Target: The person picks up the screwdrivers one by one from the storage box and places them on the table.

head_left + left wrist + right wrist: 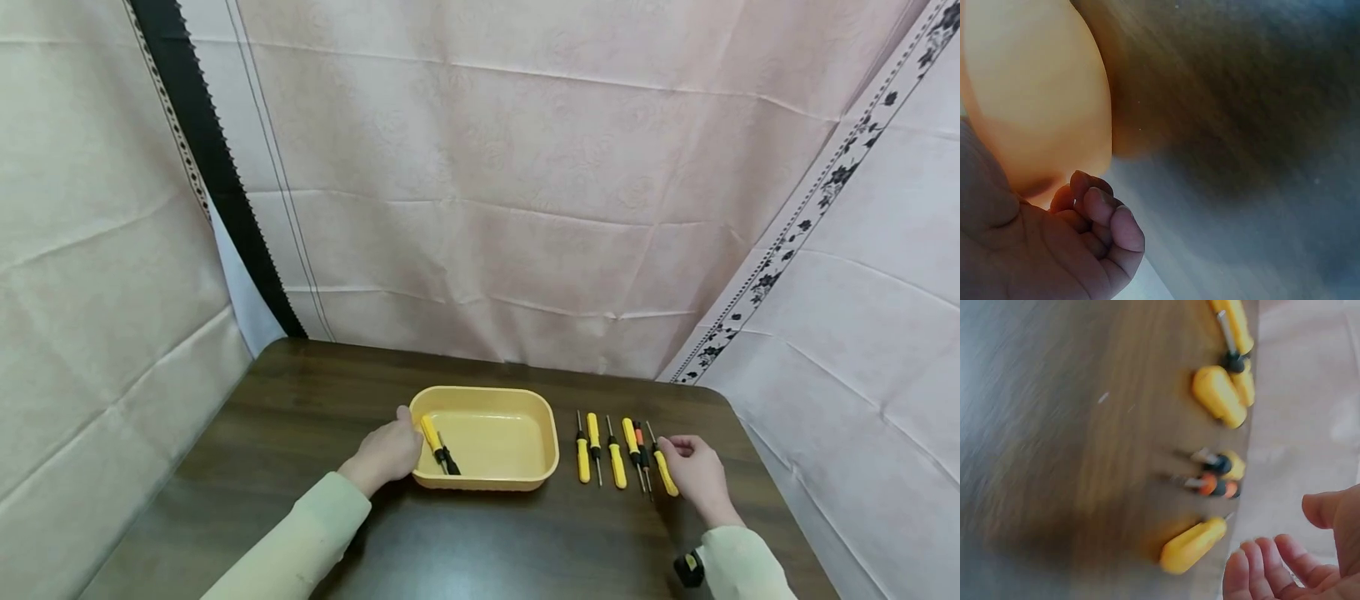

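My left hand (390, 451) grips the left side of a yellow plastic tray (495, 484), thumb at the rim. The left wrist view shows that hand's fingers (1127, 231) curled beside the tray wall (1041, 81). Inside the tray, at its left, lie a yellow-handled screwdriver (430, 430) and a dark-handled tool (451, 462). My right hand (697, 475) is over the rightmost yellow screwdriver (666, 475) of a row. In the right wrist view, its thumb and fingers (1272, 569) are spread apart, with nothing between them, near that screwdriver (1192, 547).
Several more screwdrivers stand in the row right of the tray, including a yellow one (582, 458) and an orange-and-black one (641, 442). All lie on a dark wooden table (480, 550). Pale cloth (480, 208) hangs behind the table.
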